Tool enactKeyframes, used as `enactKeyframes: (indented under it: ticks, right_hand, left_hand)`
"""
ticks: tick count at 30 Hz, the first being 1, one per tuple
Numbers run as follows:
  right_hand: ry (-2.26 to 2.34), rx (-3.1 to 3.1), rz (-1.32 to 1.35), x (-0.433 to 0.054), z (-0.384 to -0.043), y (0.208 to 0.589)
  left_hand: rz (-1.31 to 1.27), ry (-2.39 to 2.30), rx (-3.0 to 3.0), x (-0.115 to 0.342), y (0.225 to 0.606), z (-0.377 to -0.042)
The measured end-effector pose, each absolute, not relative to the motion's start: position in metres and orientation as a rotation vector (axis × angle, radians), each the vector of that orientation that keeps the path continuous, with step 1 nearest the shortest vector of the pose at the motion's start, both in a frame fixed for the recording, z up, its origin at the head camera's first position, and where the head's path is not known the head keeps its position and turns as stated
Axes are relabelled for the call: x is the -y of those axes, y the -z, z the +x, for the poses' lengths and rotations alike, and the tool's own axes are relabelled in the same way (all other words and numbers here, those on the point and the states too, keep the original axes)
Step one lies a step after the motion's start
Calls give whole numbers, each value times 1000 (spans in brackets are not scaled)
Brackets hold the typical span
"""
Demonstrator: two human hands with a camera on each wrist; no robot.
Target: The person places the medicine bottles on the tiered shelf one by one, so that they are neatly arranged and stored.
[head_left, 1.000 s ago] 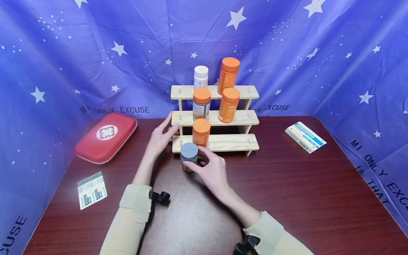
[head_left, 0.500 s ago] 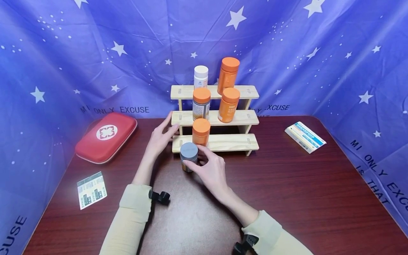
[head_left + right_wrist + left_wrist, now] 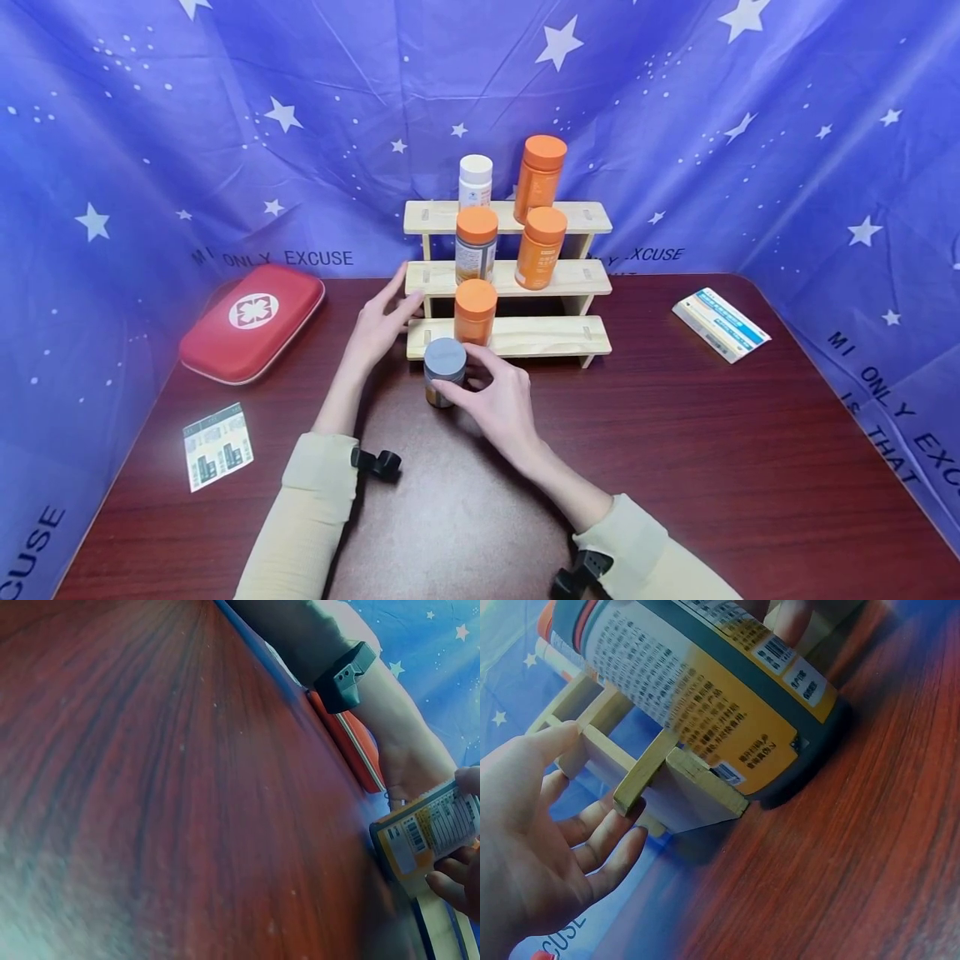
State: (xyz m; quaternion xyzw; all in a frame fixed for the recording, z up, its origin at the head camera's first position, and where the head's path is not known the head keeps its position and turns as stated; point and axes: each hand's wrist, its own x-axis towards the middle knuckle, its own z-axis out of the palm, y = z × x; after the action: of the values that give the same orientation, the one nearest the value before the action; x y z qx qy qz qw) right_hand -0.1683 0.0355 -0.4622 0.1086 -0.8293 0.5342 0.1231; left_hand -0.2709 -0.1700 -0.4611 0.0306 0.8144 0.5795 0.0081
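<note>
In the head view, my right hand [image 3: 498,404] holds a dark jar with a grey lid [image 3: 445,358] between thumb and fingers. It stands upright at the front left of a three-tier wooden rack [image 3: 555,337]. The jar's yellow and white label [image 3: 712,697] fills much of the left wrist view, and its base is right at the tabletop. My left hand [image 3: 377,329] grips the rack's left end, with thumb and fingertips on the wood. Behind the held jar, an orange-lidded bottle [image 3: 475,310] stands on the lowest tier.
Two orange-lidded bottles, one dark-bodied [image 3: 476,246] and one orange [image 3: 541,250], stand on the middle tier. A white bottle [image 3: 476,179] and a tall orange bottle [image 3: 540,177] occupy the top. Around lie a red case [image 3: 251,325], a printed card [image 3: 217,447] and a medicine box [image 3: 722,324].
The head view has shifted very slightly. Both hands keep their hold, and the jar stays in practically the same spot by the rack.
</note>
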Motion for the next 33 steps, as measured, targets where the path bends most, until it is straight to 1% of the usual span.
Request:
enactKeyframes:
  ticks: [9, 15, 27, 33]
  right_hand:
    - [-1811, 2409, 449, -43, -173, 452]
    - [-1883, 2441, 534, -54, -177, 447]
    - [-2060, 2546, 608, -88, -187, 433]
    - [-2043, 2561, 724, -108, -196, 428]
  left_hand:
    - [104, -1809, -2532, 171, 461, -271]
    - [103, -1808, -2543, 170, 460, -270]
    - [77, -1805, -2547, 169, 461, -270]
    - [83, -1816, -2539, 169, 460, -269]
